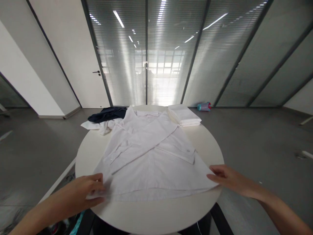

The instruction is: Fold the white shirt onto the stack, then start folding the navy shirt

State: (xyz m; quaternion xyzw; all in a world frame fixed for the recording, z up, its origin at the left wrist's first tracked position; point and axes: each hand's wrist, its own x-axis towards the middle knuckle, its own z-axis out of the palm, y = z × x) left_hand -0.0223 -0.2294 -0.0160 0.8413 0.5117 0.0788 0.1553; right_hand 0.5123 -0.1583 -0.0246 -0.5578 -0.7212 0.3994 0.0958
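Note:
A white long-sleeved shirt lies spread on a round white table, its sleeves folded crosswise over the body and its hem towards me. At the hem's left corner, my left hand has its bent fingers and thumb around the cloth; motion blurs the fingertips slightly. My right hand pinches the opposite corner of the hem between thumb and fingers. A button shows on each cuff.
The round table carries a folded white stack of cloth at the back right. At the back left lie a dark garment and crumpled white cloth. A blue-and-red cylindrical object rests on the floor beyond, near the glass partition.

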